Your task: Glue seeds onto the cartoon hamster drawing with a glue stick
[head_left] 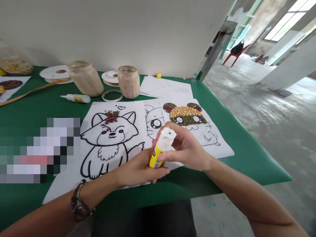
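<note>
My left hand (140,168) is wrapped round the yellow lower part of a glue stick (161,146), which stands tilted with its white end up. The fingers of my right hand (184,148) close round its upper part. Beneath and left of my hands lies a paper with a fox drawing (112,148), a small heap of red and green beans (111,117) on its head. Behind my right hand is a hamster drawing (209,138), its head partly covered with corn kernels (186,112) and green and red beans.
Two jars (85,79) (128,82), ribbon spools (55,74), a tape ring (112,95) and a glue bottle (76,98) stand or lie behind the drawings. A yellow cap (158,75) is near the wall. The green table (251,158) ends at right.
</note>
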`<state>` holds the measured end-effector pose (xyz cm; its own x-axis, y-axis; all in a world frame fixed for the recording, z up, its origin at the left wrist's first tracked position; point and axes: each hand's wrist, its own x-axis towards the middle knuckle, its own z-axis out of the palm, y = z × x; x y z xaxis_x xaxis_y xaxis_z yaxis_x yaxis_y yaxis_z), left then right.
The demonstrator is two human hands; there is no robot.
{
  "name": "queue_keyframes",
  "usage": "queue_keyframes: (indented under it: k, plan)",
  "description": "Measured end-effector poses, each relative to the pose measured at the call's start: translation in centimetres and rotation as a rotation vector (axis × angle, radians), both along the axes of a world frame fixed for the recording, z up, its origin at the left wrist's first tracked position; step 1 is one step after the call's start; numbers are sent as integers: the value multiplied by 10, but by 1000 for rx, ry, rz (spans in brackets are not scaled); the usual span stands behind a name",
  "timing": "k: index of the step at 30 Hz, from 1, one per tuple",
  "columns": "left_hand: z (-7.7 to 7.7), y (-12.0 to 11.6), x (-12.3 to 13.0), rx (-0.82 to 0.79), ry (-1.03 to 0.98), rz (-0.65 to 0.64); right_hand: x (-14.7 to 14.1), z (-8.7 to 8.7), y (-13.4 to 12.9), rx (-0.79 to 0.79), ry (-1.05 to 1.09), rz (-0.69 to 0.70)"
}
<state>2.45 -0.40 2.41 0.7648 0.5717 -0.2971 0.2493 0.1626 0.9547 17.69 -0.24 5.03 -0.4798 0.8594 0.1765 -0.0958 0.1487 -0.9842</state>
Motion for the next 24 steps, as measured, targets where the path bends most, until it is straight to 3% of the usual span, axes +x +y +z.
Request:
queue_keyframes:
  k: [3,9,18,21,24]
  plan:
    - [4,-1,2,4,-1,44,-3,-1,-1,127,-82,-133]
    - [4,1,1,-22,-77,72,17,10,7,423,-61,-93]
    - [3,3,0,4,-23,52,26,27,4,824,-409,-192]
    - [2,3,0,14,-34,48,25,28,3,844,-425,-211]
    - [2,3,-1,24,-44,53,25,24,3,636,-297,-184]
